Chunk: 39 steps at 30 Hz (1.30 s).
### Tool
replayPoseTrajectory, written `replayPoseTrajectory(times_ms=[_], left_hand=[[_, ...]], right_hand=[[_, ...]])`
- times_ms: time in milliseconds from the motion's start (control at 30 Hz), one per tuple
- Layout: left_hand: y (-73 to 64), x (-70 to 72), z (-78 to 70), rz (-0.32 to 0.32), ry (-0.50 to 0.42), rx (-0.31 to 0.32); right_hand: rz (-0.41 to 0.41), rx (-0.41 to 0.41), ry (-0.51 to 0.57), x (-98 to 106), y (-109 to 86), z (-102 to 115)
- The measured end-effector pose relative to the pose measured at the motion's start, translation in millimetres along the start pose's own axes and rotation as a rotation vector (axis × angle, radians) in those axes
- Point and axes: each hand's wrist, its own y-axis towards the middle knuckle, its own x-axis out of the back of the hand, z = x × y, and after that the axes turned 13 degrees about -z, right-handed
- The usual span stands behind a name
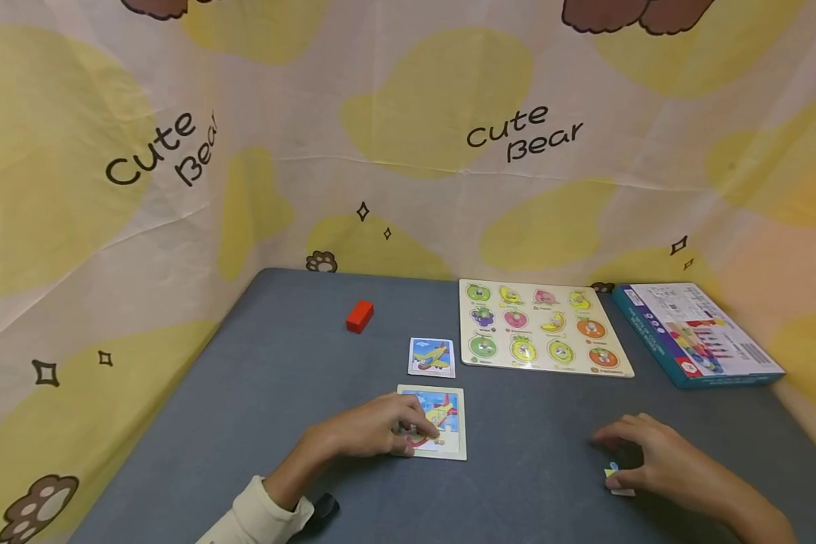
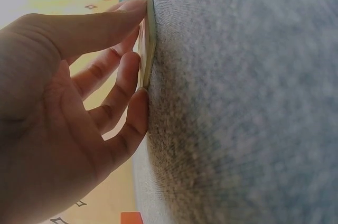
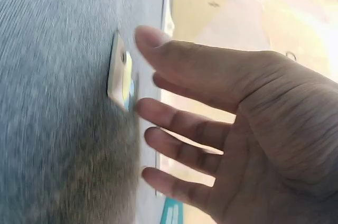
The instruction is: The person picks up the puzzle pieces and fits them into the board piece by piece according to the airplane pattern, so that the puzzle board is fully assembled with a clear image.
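A framed airplane jigsaw puzzle (image 1: 452, 446) lies on the table, partly filled, with pale bare board in its lower part. My left hand (image 1: 381, 425) rests its fingertips on the puzzle, hiding its left side; in the left wrist view the thumb (image 2: 119, 20) and fingers touch the thin board (image 2: 148, 49). To the right, a small jigsaw piece (image 1: 622, 493) with yellow and blue print lies flat on the table. Over it, my right hand (image 1: 673, 465) spreads its thumb and fingers. The right wrist view shows a gap between the thumb tip and the piece (image 3: 117, 73).
Behind the puzzle lies an airplane picture card (image 1: 431, 357). Farther back are a red block (image 1: 360, 316), a fruit board (image 1: 546, 329) and a flat teal-edged box (image 1: 697, 336). A dark object (image 1: 323, 512) sits by the left sleeve. Printed cloth walls (image 1: 408, 151) border the grey table (image 1: 279, 355).
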Motion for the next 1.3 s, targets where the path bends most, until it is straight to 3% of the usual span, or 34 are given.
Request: replayPoseTrajectory(times_ms=[100,533,800,900,1033,1133,1300], left_hand=[[0.1,0.3,0.2,0.0,0.005,0.001],[0.8,0.1,0.9,0.016,0.012,0.019],[0.7,0.9,0.3,0.02,-0.002,0.032],[0.2,0.7,0.4,0.018,-0.007,0.038],[0.1,0.7,1.6,0.017,-0.004,0.039],[0.1,1.1,2.4,0.017,0.005,0.042],[-0.2,2.0,1.7,0.019,0.006,0.045]], right_hand=[[0.021,-0.025,0.014,3,-4.7,-9],[-0.028,0.04,-0.008,-10,-21.0,-37],[-0.001,0.041,-0.029,-6,-24.3,-32],[-0.072,0.087,-0.034,-11,-26.8,-38],[-0.126,0.105,-0.04,-12,-28.3,-29],[-0.106,0.072,-0.047,-9,-28.0,-18],[-0.118,0.074,-0.061,-11,-28.9,-17]])
